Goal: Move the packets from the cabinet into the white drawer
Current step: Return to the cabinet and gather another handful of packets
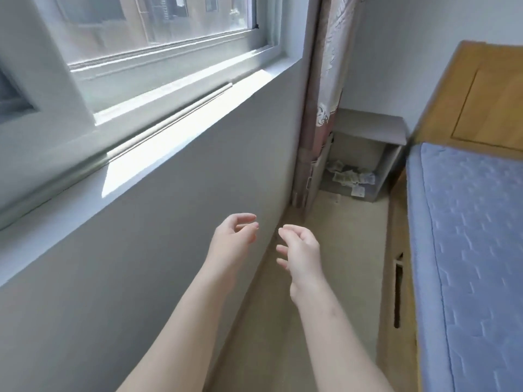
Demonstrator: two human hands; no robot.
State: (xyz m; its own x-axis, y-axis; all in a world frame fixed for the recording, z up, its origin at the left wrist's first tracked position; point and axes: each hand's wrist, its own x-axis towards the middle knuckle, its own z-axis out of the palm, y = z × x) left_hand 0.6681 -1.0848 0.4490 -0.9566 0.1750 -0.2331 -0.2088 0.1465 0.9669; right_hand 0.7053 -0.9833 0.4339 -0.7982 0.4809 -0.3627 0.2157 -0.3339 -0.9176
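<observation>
Grey cabinet [368, 131] well ahead; packets [349, 176] inside; floor between bare.

Quilted cloth mattress [475, 236], wooden headboard [486, 91]

Packets [349, 176] inside cabinet [370, 128] (far corner), curtain [319, 114] left, bed [475, 236] right.

Home bedroom: bed [475, 250] w/ wooden headboard [481, 89] (blue mattress), window curtain [325, 89], small cabinet [370, 128].
</observation>
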